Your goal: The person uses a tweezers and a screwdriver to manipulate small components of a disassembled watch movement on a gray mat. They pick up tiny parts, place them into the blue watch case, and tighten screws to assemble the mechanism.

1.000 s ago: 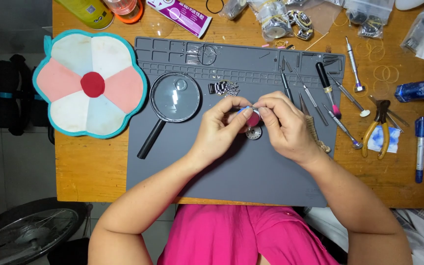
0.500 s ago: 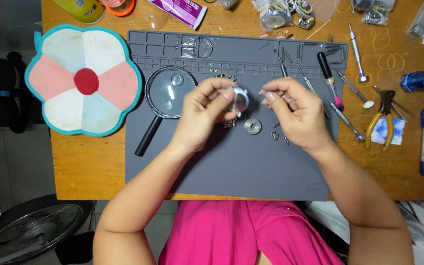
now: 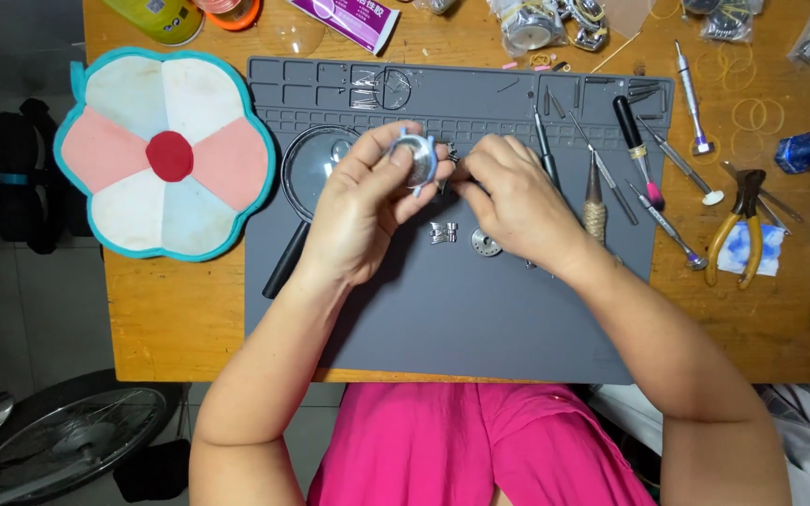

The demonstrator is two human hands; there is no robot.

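Round metal case point(image 3: 416, 159) pinched in left hand point(image 3: 360, 211); purple packet point(image 3: 347, 17) lies beyond grey mat point(image 3: 461, 309).

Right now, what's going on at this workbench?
A person in a pink top sits at a wooden table over a grey work mat. The left hand pinches a small round silvery case, raised above the mat. The right hand is close beside it, fingertips at its edge; whether they hold a tool is unclear. A magnifying glass lies partly under the left hand. Two small metal parts lie on the mat, with thin tools and yellow-handled pliers to the right.
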